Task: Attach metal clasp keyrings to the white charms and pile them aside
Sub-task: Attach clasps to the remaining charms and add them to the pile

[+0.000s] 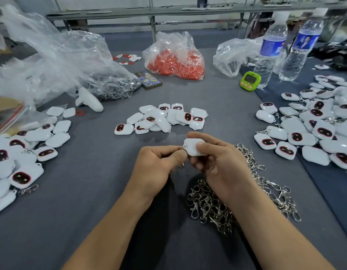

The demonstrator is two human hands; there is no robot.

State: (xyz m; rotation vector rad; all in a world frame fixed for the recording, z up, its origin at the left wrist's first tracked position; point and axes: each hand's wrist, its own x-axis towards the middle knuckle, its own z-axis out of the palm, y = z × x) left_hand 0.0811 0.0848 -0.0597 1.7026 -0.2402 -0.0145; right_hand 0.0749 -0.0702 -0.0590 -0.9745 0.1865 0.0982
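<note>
Spreading across the whole view, the grey tabletop (90, 191) carries everything. A large crumpled clear plastic bag (57, 61) fills its far left, with dark metal pieces showing through its lower end. The right pile (314, 129) is the widest heap of white charms. They are glossy, rounded cushions, some face up with a dark oval window ringed in red, others showing a plain white back, and several have silver clasps attached. The left pile (18, 158) holds the same charms, a few with clasps too. A bag of red pieces (174, 59) stands at the far middle, with a second clear bag (233, 55) to its right. Two water bottles (270, 47) stand upright beside that.

The smaller centre pile (162, 118) lies just beyond the hands. A tangled heap of metal clasp keyrings (213, 203) lies under and beside the right forearm, which hides its middle.

Both forearms reach in from the bottom edge. The left hand (159, 166) and right hand (217, 162) meet above the tabletop, between the centre pile and the keyring heap. Farther back lie a white controller (88, 100), a phone (148, 79) and a green timer (250, 81).

The right hand grips one white charm (193, 147), plain back up, with the thumb on top and the fingers curled beneath. The left hand pinches the ring of a keyring (181, 147) between thumb and forefinger, right at the charm's left corner. The keyring's clasp hangs half hidden below the fingers. I cannot tell whether the ring is already threaded through the charm's loop.
</note>
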